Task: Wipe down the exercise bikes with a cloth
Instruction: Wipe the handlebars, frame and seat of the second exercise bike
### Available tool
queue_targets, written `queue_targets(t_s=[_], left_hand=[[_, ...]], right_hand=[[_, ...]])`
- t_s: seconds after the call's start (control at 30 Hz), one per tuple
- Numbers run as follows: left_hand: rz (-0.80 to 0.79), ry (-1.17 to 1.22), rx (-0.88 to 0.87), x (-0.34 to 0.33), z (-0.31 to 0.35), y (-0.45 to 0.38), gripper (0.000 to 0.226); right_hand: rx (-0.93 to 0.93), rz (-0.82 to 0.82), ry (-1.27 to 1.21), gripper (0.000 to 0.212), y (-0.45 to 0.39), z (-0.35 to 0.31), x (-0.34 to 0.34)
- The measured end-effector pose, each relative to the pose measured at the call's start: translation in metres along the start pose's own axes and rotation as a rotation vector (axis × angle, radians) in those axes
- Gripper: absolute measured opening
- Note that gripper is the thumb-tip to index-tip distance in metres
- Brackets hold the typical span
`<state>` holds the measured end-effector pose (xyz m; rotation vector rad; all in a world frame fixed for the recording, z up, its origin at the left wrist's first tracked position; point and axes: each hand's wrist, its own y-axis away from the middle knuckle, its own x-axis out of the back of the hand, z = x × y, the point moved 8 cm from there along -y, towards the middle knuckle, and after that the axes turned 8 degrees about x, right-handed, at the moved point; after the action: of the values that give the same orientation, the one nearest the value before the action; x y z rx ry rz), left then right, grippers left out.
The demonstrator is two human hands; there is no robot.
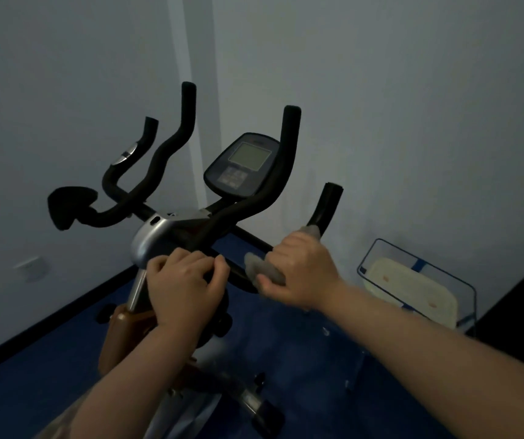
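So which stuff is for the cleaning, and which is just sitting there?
For the job: cloth, gripped by the right hand; bike handlebar; left hand, holding the bar; console.
Lying about: wire basket, wall socket.

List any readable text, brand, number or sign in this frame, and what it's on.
None readable.
Console: screen blank, marks on the button panel too blurred.
Wire basket: orange spots on the pale thing inside it, no letters I can make out.
Cloth, handlebar: no print visible.
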<state>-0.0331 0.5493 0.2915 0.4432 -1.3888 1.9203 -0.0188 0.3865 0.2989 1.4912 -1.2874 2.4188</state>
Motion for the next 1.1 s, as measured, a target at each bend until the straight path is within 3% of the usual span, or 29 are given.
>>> queue_targets(t_s=[0.07, 0.13, 0.23, 0.37, 0.5, 0.57, 0.63, 0.77, 0.83, 0.9, 1.1], left_hand=[[-0.032, 0.039, -0.059, -0.002, 0.004, 0.001, 0.049], [-0.05, 0.061, -0.048, -0.003, 0.003, 0.0, 0.052], [-0.041, 0.021, 0.011, -0.002, 0.002, -0.002, 0.053], [-0.009, -0.015, 0.044, 0.0, 0.001, -0.001, 0.052], [-0.004, -0.004, 0.068, -0.002, -0.002, -0.002, 0.053], [-0.021, -0.002, 0.074, -0.003, -0.002, -0.003, 0.055], [-0.041, -0.007, 0.086, -0.005, -0.003, -0.004, 0.055], [-0.065, -0.034, 0.122, -0.007, -0.005, -0.004, 0.055], [-0.065, -0.038, 0.127, -0.008, -0.007, -0.004, 0.054], [-0.063, -0.043, 0.133, -0.008, -0.008, -0.004, 0.054], [-0.058, -0.05, 0.136, -0.009, -0.01, -0.004, 0.055]], right_hand=[[0.175, -0.142, 0.008, 0.037, -0.006, 0.015, 0.004], [0.16, -0.131, 0.03, 0.039, -0.013, 0.048, 0.022], [0.032, 0.053, 0.06, 0.035, -0.012, 0.078, 0.041], [-0.261, 0.325, -0.011, 0.028, 0.023, 0.066, 0.027], [0.023, 0.245, 0.075, 0.027, 0.006, 0.081, 0.04], [0.02, 0.248, 0.091, 0.027, -0.01, 0.103, 0.051], [-0.186, 0.331, 0.016, 0.029, -0.012, 0.114, 0.054], [-0.655, 0.664, -0.262, 0.018, 0.016, 0.099, 0.032], [-0.793, 0.769, -0.352, 0.032, 0.024, 0.09, 0.021], [-0.842, 0.796, -0.387, 0.04, 0.026, 0.088, 0.02], [-1.01, 0.689, -0.522, 0.035, 0.026, 0.118, 0.018]])
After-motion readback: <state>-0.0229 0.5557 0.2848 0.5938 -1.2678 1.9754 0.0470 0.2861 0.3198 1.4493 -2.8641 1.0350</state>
